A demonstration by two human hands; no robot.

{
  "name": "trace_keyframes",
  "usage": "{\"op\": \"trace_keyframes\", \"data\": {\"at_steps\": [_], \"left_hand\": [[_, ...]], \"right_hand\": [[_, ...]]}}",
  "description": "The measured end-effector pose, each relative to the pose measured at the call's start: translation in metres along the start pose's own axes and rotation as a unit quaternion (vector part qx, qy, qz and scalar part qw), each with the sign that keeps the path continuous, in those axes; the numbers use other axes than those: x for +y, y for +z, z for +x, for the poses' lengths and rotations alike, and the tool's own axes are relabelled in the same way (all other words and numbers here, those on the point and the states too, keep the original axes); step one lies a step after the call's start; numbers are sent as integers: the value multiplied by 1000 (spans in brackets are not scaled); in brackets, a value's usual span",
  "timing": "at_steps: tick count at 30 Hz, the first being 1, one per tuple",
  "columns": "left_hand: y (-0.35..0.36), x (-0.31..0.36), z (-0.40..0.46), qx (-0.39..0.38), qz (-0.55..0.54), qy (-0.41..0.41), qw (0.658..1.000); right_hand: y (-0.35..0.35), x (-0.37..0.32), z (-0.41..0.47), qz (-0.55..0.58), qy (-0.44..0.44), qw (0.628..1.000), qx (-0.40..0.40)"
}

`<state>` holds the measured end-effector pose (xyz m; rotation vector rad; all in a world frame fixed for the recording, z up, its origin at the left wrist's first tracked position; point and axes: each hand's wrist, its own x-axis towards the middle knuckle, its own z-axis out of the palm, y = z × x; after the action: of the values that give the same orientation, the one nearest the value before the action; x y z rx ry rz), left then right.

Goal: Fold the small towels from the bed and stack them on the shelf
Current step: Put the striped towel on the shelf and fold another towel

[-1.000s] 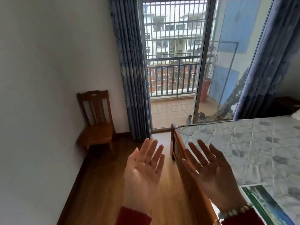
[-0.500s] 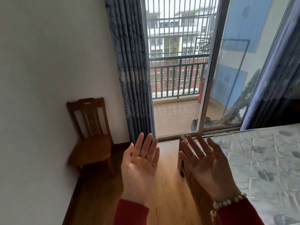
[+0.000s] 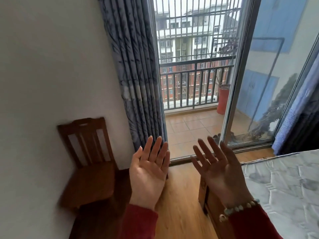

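Observation:
Both hands are raised in front of me, palms toward me, fingers spread, holding nothing. My left hand (image 3: 149, 168) hovers over the wooden floor beside the curtain. My right hand (image 3: 219, 171), with a bead bracelet at the wrist, hovers over the corner of the bed's wooden frame (image 3: 204, 192). The bed's quilted bare mattress (image 3: 283, 185) fills the lower right. No towels and no shelf are in view.
A wooden chair (image 3: 89, 163) stands against the white wall at the left. Grey-blue curtains (image 3: 136, 75) frame a sliding glass door (image 3: 269, 83) that stands open onto a tiled balcony with a railing. Wooden floor (image 3: 181, 213) runs between chair and bed.
My view has swung left and up: the chair and balcony door look closer, the bed has slid right, and the printed sheet on the mattress is out of sight. Both hands stay raised and open.

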<state>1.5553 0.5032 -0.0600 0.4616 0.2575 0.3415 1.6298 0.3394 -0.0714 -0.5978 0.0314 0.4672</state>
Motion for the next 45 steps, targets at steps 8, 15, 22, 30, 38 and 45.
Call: {"op": "trace_keyframes", "data": {"at_steps": [8, 15, 22, 30, 38, 45], "left_hand": [[16, 6, 132, -10, -17, -12, 1000], [28, 15, 268, -20, -22, -46, 999], [57, 48, 409, -51, -24, -83, 995], [83, 38, 547, -77, 1, -130, 988], [132, -29, 687, -102, 11, -196, 975], [222, -108, 809, -163, 40, -234, 958]], "right_hand": [[14, -17, 126, 8, -2, 1000, 5], [27, -23, 250, 15, -28, 999, 23], [66, -37, 376, 25, -72, 997, 29], [61, -67, 492, 53, -124, 988, 70], [18, -136, 605, 73, -185, 974, 107], [-16, -246, 698, 81, -251, 957, 124]]}}
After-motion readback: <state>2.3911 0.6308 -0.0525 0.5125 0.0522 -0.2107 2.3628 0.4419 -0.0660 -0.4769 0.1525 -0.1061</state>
